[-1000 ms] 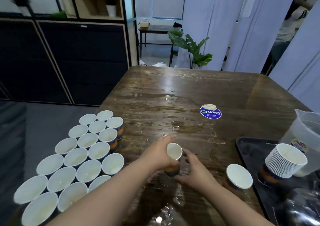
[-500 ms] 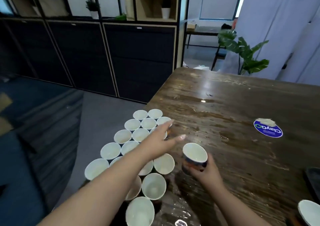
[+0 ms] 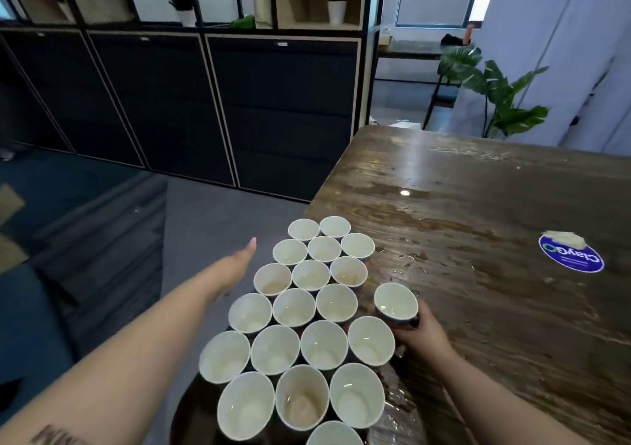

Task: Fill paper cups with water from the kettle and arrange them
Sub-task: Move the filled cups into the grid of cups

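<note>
Several white-lined paper cups point(image 3: 293, 307) stand packed in rows along the left edge of the wet wooden table point(image 3: 478, 212). My right hand point(image 3: 421, 333) grips one more paper cup point(image 3: 396, 303) by its lower wall and holds it upright at the right side of the group, close to the neighbouring cups. My left hand point(image 3: 235, 267) reaches out flat with straight fingers just left of the group, past the table edge, and touches nothing. The kettle is out of view.
A round blue sticker point(image 3: 571, 256) lies on the table at the right. Water streaks and drops cover the tabletop beside the cups. Dark cabinets point(image 3: 280, 103) stand beyond the floor on the left, and a potted plant point(image 3: 502, 93) stands behind the table's far edge.
My view has swung left, so the tray and jug are gone from sight. My right hand has carried the cup to the group's right side. My left hand let go of it and moved across to the group's left.
</note>
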Demonstrator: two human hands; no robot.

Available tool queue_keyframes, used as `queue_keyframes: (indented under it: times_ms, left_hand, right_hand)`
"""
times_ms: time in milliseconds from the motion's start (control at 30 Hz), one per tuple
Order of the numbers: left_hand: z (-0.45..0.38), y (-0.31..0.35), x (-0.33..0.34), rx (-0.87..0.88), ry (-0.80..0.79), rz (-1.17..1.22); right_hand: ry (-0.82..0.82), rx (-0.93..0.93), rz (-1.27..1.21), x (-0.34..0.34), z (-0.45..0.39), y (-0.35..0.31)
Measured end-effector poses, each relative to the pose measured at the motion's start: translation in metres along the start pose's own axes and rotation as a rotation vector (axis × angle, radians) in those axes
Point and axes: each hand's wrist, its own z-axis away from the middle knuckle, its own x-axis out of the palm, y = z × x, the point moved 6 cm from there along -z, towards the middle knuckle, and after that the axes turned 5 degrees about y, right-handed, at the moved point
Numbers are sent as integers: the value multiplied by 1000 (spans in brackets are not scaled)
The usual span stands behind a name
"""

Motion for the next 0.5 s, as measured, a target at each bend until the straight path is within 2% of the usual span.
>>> queue_keyframes:
  times_ms: [100, 267, 400, 500]
  left_hand:
    - [-12, -11, 11, -45, -69, 121]
    - [-29, -21, 23, -125, -163, 228]
    - [-33, -17, 37, -115, -313, 293]
    - [-32, -15, 42, -112, -358, 293]
  right_hand:
    - [-49, 26, -110, 6, 0, 6]
    - [0, 290, -543, 16, 5, 27]
    - [-45, 329, -836, 30, 14, 13]
    - [-49, 350, -884, 38, 19, 4]
